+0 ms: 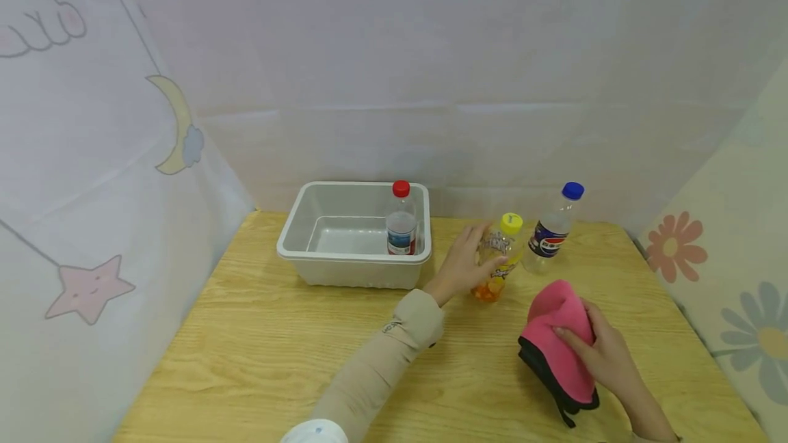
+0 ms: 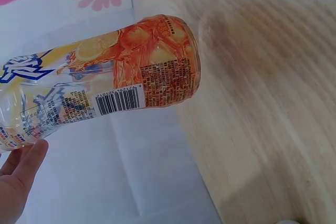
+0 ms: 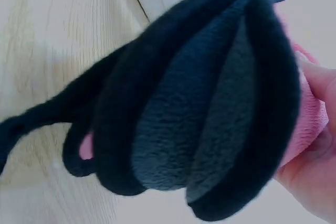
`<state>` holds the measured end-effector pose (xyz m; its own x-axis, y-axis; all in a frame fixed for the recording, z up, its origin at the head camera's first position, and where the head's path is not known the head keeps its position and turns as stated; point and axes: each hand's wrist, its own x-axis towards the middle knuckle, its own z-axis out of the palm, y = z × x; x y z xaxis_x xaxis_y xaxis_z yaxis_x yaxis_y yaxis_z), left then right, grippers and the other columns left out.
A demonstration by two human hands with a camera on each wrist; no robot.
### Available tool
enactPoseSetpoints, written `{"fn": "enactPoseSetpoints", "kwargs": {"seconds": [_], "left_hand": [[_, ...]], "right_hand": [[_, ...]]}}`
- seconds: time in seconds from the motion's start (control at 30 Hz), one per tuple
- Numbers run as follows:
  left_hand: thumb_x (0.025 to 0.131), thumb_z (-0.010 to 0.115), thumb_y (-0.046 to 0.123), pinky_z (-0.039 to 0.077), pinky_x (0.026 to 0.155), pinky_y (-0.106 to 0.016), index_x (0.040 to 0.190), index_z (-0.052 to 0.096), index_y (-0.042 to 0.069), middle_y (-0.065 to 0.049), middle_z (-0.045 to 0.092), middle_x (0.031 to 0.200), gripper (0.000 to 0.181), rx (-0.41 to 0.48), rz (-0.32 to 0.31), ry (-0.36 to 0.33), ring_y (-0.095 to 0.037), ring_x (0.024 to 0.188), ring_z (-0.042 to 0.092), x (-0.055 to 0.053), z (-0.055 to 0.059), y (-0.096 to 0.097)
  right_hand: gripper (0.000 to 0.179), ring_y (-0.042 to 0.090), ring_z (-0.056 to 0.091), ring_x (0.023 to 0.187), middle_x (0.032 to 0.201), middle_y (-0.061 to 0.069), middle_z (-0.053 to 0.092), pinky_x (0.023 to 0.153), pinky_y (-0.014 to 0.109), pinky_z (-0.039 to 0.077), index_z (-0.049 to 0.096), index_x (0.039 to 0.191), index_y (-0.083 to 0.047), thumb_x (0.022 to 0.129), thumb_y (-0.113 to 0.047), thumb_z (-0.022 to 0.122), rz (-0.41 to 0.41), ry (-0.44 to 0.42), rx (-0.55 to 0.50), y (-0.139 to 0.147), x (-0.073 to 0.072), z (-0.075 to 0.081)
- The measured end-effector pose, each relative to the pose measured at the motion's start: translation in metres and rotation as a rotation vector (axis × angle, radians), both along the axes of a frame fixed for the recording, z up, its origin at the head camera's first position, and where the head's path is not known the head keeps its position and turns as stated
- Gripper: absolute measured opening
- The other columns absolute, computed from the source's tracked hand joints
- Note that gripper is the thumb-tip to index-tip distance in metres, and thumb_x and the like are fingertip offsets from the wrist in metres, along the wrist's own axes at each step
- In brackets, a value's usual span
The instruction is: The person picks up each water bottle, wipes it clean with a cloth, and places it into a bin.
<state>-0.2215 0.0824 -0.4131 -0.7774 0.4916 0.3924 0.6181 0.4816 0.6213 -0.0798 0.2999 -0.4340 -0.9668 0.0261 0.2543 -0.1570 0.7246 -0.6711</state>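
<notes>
In the head view my left hand grips a clear plastic drink bottle with a yellow cap, thumb across its front and fingers behind. Its label, with orange fruit pictures and a barcode, fills the left wrist view; there, fingertips touch the bottle's side. On the right side, my right hand holds a folded pink cloth with black edging, thumb on its near face. The right wrist view shows the cloth's dark grey inner folds and a hanging black loop. The fingers behind the cloth are hidden.
A white plastic tub stands at the back of the wooden table, with a red-capped bottle upright inside its right end. Just behind the yellow-capped bottle is a blue-capped Pepsi bottle. Pale curtains close off the back and sides.
</notes>
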Motion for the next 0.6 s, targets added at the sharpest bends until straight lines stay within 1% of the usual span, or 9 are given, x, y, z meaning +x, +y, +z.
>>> {"fn": "enactPoseSetpoints", "kwargs": {"seconds": [0.1,0.2,0.23,0.3,0.37,0.43,0.5,0.6], "left_hand": [[0.087,0.058,0.042,0.043,0.081,-0.018,0.140,0.032,0.009,-0.007,0.045,0.123,0.068,0.005,-0.004,0.010,-0.013,0.099,0.048,0.007,-0.001,-0.005],[0.086,0.061,0.038,0.043,0.084,-0.015,0.139,0.033,0.008,-0.008,0.046,0.122,0.067,0.037,-0.026,0.030,-0.013,0.103,0.049,0.012,-0.002,-0.010],[0.086,0.062,0.036,0.043,0.084,-0.014,0.138,0.033,0.007,-0.008,0.047,0.122,0.066,0.051,-0.036,0.036,-0.014,0.104,0.050,0.014,-0.002,-0.012],[0.086,0.063,0.033,0.042,0.085,-0.013,0.138,0.034,0.007,-0.008,0.047,0.120,0.065,0.085,-0.058,0.039,-0.014,0.106,0.050,0.017,-0.003,-0.016],[0.085,0.064,0.031,0.042,0.086,-0.013,0.137,0.034,0.007,-0.009,0.047,0.121,0.065,0.117,-0.076,0.024,-0.015,0.108,0.049,0.020,-0.004,-0.021],[0.085,0.065,0.030,0.042,0.086,-0.013,0.137,0.034,0.007,-0.010,0.047,0.122,0.065,0.137,-0.090,0.008,-0.016,0.109,0.049,0.023,-0.004,-0.025],[0.085,0.065,0.029,0.043,0.086,-0.013,0.137,0.034,0.007,-0.011,0.047,0.122,0.065,0.148,-0.099,-0.003,-0.016,0.109,0.049,0.026,-0.004,-0.029],[0.084,0.066,0.028,0.043,0.086,-0.013,0.137,0.035,0.005,-0.012,0.047,0.122,0.066,0.145,-0.103,0.001,-0.016,0.109,0.049,0.031,-0.004,-0.035]], "right_hand": [[0.049,-0.007,0.048,0.076,0.101,0.024,0.057,0.054,0.022,0.046,0.041,0.125,0.006,0.084,-0.007,0.064,-0.002,0.059,-0.012,0.000,0.000,0.000],[0.046,-0.006,0.049,0.073,0.097,0.020,0.058,0.052,0.019,0.045,0.042,0.124,0.007,0.084,-0.003,0.063,-0.003,0.119,-0.032,-0.001,-0.001,-0.003],[0.046,-0.006,0.049,0.073,0.096,0.016,0.058,0.053,0.018,0.045,0.043,0.124,0.007,0.084,-0.002,0.063,-0.005,0.134,-0.036,-0.002,-0.001,-0.003],[0.046,-0.006,0.050,0.074,0.096,0.003,0.057,0.054,0.015,0.044,0.043,0.125,0.006,0.084,-0.001,0.063,-0.006,0.161,-0.044,-0.003,-0.002,-0.004],[0.046,-0.006,0.050,0.074,0.096,-0.012,0.053,0.054,0.014,0.044,0.043,0.125,0.006,0.084,0.000,0.062,0.001,0.178,-0.055,-0.004,-0.002,-0.005],[0.046,-0.006,0.050,0.074,0.095,-0.023,0.047,0.055,0.012,0.044,0.044,0.125,0.005,0.084,0.001,0.062,0.006,0.190,-0.067,-0.006,-0.002,-0.005],[0.046,-0.006,0.050,0.074,0.095,-0.029,0.044,0.056,0.011,0.043,0.044,0.125,0.005,0.083,0.001,0.062,0.010,0.201,-0.078,-0.008,-0.002,-0.005],[0.046,-0.006,0.050,0.075,0.096,-0.030,0.044,0.057,0.010,0.043,0.044,0.126,0.005,0.084,0.002,0.062,0.019,0.208,-0.092,-0.011,-0.002,-0.005]]}}
